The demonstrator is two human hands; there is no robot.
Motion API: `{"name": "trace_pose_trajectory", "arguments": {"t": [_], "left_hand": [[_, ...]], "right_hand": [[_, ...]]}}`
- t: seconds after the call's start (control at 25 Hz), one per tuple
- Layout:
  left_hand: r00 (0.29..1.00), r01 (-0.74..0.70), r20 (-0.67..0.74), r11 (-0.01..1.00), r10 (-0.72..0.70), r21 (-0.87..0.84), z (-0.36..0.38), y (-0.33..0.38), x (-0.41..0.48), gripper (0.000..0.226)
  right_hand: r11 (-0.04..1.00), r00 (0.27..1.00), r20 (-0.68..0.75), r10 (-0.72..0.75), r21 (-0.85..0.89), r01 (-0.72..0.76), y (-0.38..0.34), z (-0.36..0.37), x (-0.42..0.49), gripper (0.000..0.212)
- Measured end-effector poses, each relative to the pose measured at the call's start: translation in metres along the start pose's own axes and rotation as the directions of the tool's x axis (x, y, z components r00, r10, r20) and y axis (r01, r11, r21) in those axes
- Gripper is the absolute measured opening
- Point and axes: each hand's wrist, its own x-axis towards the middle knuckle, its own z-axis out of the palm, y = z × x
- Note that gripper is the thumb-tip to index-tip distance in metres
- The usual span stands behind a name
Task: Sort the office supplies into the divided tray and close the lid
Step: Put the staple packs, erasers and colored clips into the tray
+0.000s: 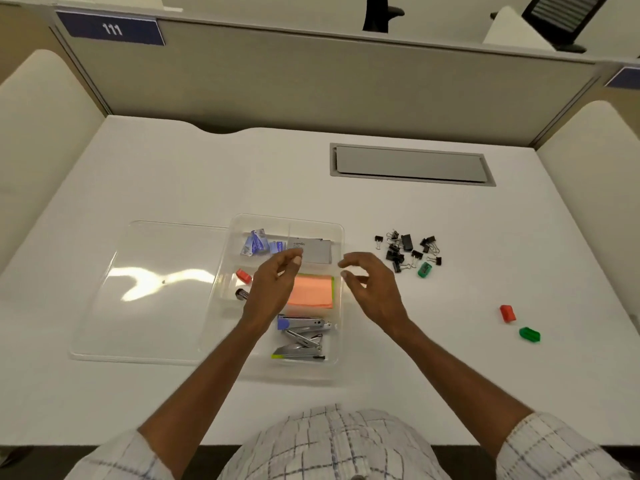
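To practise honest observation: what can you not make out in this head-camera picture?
Head view: the left hand hides part of the tray.
Head view: the binder clips overlap in a pile, too small to count.
Head view: the grey box has blurred small print.

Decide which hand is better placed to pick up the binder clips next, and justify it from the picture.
Probably the right hand: it hovers open at the right rim of the tray, on the side where the binder clips lie. The left hand is over the tray, farther from them.
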Motion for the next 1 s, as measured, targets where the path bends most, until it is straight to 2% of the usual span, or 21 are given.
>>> {"name": "trace_pose_trajectory", "arguments": {"t": [0.08, 0.16, 0.24, 0.32, 0.4, 0.52, 0.56, 0.68, 0.72, 0.8, 0.88, 1.0], "left_hand": [[0.996, -0.043, 0.083, 0.999, 0.041, 0.029, 0.023, 0.006, 0.002, 0.027], [0.985, -0.102, 0.148, 0.993, 0.091, 0.066, 0.048, 0.013, 0.005, 0.028], [0.961, -0.195, 0.227, 0.970, 0.159, 0.148, 0.073, 0.018, 0.008, 0.030], [0.923, -0.309, 0.321, 0.905, 0.212, 0.293, 0.098, 0.019, 0.011, 0.038], [0.895, -0.385, 0.382, 0.832, 0.230, 0.400, 0.115, 0.018, 0.017, 0.044], [0.875, -0.426, 0.446, 0.740, 0.189, 0.521, 0.143, 0.021, 0.035, 0.052], [0.870, -0.435, 0.474, 0.670, 0.139, 0.602, 0.151, 0.021, 0.042, 0.056], [0.871, -0.457, 0.491, 0.350, -0.010, 0.818, 0.163, 0.017, 0.055, 0.055], [0.884, -0.439, 0.466, 0.308, -0.016, 0.844, 0.164, 0.016, 0.056, 0.048], [0.901, -0.422, 0.433, 0.273, 0.023, 0.864, 0.166, 0.014, 0.055, 0.035], [0.898, -0.436, 0.437, 0.269, 0.059, 0.859, 0.169, 0.011, 0.055, 0.032], [0.902, -0.418, 0.429, 0.354, 0.051, 0.837, 0.172, 0.006, 0.052, 0.037]], "right_hand": [[0.991, 0.990, -0.136, 0.043, -0.120, -0.059, 0.029, -0.029, -0.006, 0.021], [0.929, 0.976, -0.203, 0.084, -0.338, -0.150, 0.059, -0.060, -0.009, 0.025], [0.806, 0.972, -0.155, 0.178, -0.543, -0.234, 0.083, -0.089, -0.013, 0.034], [0.732, 0.958, -0.085, 0.274, -0.628, -0.265, 0.096, -0.107, -0.019, 0.043], [0.728, 0.951, -0.055, 0.305, -0.630, -0.270, 0.099, -0.111, -0.025, 0.044], [0.767, 0.966, -0.051, 0.252, -0.599, -0.231, 0.099, -0.112, -0.037, 0.027], [0.780, 0.973, -0.041, 0.225, -0.591, -0.205, 0.098, -0.111, -0.041, 0.019], [0.815, 0.980, -0.019, 0.196, -0.553, -0.174, 0.094, -0.106, -0.051, 0.007], [0.833, 0.980, -0.014, 0.197, -0.524, -0.175, 0.091, -0.104, -0.052, 0.008], [0.865, 0.978, -0.011, 0.206, -0.465, -0.187, 0.087, -0.099, -0.051, 0.015], [0.885, 0.976, -0.012, 0.216, -0.419, -0.201, 0.082, -0.093, -0.046, 0.022], [0.902, 0.976, 0.013, 0.218, -0.384, -0.196, 0.074, -0.080, -0.033, 0.037]]}}
